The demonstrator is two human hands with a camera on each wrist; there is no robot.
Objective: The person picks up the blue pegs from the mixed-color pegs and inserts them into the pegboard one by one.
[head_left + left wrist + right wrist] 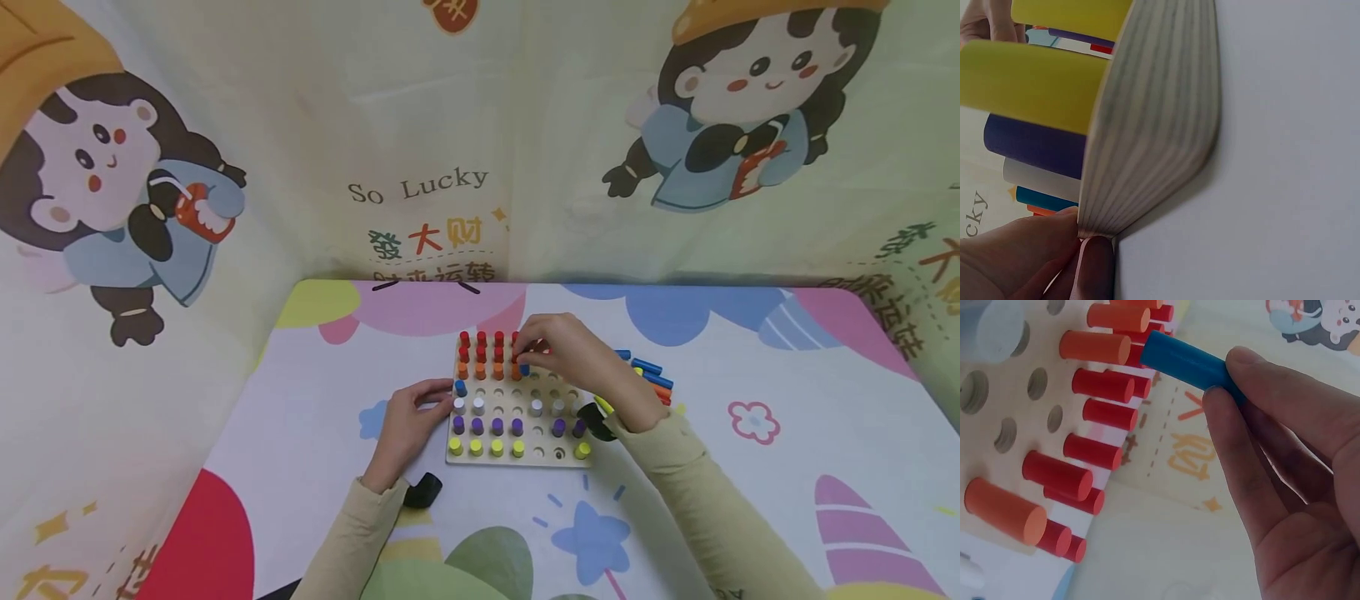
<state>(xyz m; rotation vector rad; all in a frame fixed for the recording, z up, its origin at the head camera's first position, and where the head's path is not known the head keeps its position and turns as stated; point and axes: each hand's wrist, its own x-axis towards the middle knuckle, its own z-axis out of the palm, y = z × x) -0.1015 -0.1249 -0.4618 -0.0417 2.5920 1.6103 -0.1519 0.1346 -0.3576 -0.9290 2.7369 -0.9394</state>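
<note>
A wooden pegboard (528, 461) with rows of coloured pegs lies on the table. My right hand (562, 342) pinches a blue peg (1191, 361) between thumb and fingertips, above the board's far half; in the right wrist view the peg is tilted and apart from the board. My left hand (408, 421) touches the board's left edge with fairly straight fingers. In the left wrist view its fingertips (1094, 262) meet the layered wooden edge. Red pegs (482, 354) stand at the back, then orange, one blue peg (460, 388) at the left, white, purple, and yellow pegs (497, 447) in front.
Loose blue pegs (647, 367), with orange, red and yellow ones, lie right of the board, partly behind my right forearm. A black wrist camera (596, 421) sits at the right cuff, another (423, 491) at the left. A printed cloth (420, 100) hangs behind the table.
</note>
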